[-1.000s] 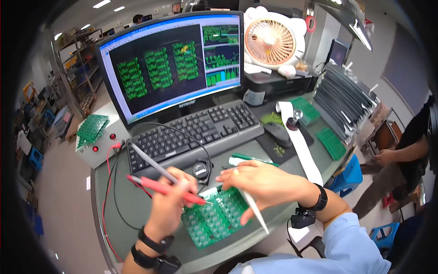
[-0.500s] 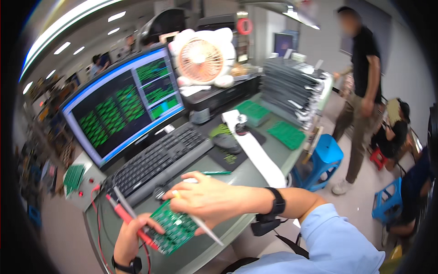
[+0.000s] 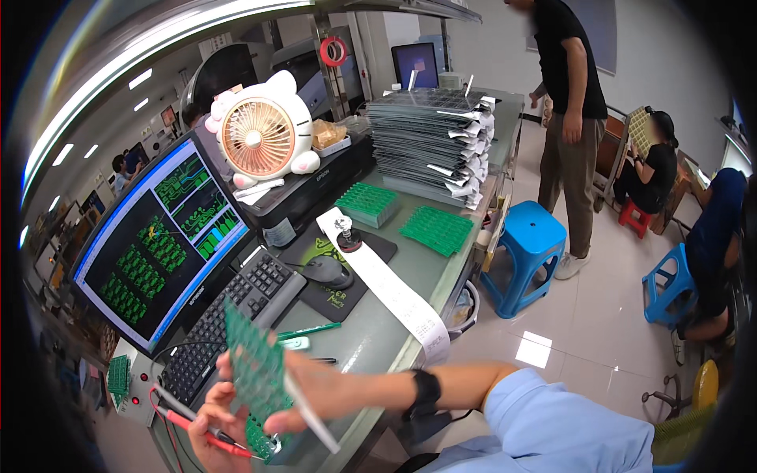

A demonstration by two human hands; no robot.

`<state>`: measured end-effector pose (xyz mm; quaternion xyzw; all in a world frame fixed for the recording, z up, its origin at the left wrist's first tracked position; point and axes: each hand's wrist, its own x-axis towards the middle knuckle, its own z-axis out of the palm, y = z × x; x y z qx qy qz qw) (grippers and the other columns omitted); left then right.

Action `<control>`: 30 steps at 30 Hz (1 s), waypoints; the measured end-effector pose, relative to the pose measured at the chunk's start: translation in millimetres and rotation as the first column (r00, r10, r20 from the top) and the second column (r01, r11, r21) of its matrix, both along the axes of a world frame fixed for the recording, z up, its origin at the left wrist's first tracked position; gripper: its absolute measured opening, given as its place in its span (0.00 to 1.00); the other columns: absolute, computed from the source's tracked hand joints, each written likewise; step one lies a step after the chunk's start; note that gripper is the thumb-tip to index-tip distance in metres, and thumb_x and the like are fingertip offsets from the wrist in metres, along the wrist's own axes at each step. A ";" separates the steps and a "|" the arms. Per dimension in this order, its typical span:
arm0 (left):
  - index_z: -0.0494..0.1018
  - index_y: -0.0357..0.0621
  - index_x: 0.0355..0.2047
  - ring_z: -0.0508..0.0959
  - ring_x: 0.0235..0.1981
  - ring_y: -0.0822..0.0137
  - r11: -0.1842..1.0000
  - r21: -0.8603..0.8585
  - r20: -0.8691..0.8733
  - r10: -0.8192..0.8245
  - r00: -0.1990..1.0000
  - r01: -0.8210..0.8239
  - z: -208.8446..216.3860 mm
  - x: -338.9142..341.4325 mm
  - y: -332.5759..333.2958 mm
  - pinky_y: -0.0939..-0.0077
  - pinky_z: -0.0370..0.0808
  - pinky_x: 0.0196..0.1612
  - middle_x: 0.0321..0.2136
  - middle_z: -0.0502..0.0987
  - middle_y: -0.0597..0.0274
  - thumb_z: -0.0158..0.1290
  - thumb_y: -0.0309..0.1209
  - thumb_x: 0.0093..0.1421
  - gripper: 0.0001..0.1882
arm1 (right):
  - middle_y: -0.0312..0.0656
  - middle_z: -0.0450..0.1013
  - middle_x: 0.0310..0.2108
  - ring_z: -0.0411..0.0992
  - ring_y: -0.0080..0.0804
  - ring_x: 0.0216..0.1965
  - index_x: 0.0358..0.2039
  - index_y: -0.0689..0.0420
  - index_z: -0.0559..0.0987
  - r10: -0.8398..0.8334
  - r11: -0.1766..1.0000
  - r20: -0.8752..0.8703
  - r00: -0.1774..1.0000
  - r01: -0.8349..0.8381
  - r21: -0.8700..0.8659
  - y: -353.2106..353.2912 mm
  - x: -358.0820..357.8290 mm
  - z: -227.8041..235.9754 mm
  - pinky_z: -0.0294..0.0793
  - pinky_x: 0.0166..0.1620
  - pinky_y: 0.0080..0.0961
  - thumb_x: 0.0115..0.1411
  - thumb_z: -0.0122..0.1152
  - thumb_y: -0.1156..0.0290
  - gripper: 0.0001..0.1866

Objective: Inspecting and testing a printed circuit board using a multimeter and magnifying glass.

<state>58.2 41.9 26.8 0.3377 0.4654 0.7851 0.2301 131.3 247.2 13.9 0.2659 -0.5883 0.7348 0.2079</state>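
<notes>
I had my right hand [image 3: 323,386] grasping a raised board [image 3: 254,355] and a white stick [image 3: 310,412], my left hand [image 3: 211,422] clutching two probes [image 3: 177,419]; another board [image 3: 256,437] showed below, between them. I judged this board handling, calling next for clear probe tips.

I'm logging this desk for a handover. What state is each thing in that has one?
Monitor: on, showing green circuit drawings
Fan: upright; can't tell if spinning
Raised circuit board: tilted steeply, in the right hand
Red probe: gripped in the left hand
Grey probe: in that hand too
White stick: slanting, in the right hand
Computer mouse: untouched
Paper strip: unrolled
Nearest blue stool: upright, unoccupied
</notes>
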 end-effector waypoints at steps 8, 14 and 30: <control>0.63 0.50 0.26 0.61 0.19 0.75 0.796 -0.461 0.366 0.573 0.734 -0.392 -24.3 -10.9 -95.6 0.81 0.60 0.22 0.25 0.66 0.70 0.45 0.37 0.66 0.11 | 0.47 0.74 0.35 0.73 0.44 0.44 0.42 0.55 0.70 -0.967 0.114 -0.040 0.251 0.568 0.815 247.6 45.3 5.9 0.68 0.46 0.39 0.43 0.72 0.44 0.35; 0.66 0.52 0.34 0.63 0.18 0.75 0.644 -0.647 0.252 0.686 0.682 -0.409 -34.4 -8.2 -92.1 0.81 0.60 0.20 0.21 0.66 0.70 0.48 0.36 0.66 0.06 | 0.46 0.74 0.39 0.69 0.47 0.51 0.39 0.58 0.73 -0.929 -0.302 -0.355 0.103 0.342 0.890 311.0 60.8 -72.1 0.56 0.55 0.55 0.42 0.71 0.42 0.34; 0.72 0.37 0.45 0.70 0.50 0.52 0.577 -0.660 -0.711 -0.271 0.649 -0.482 27.9 69.6 38.9 0.65 0.65 0.54 0.48 0.71 0.49 0.49 0.23 0.60 0.13 | 0.41 0.77 0.38 0.73 0.38 0.42 0.46 0.56 0.75 -0.529 0.450 -0.109 0.842 0.387 0.805 203.2 105.6 -71.6 0.64 0.57 0.39 0.65 0.49 0.52 0.21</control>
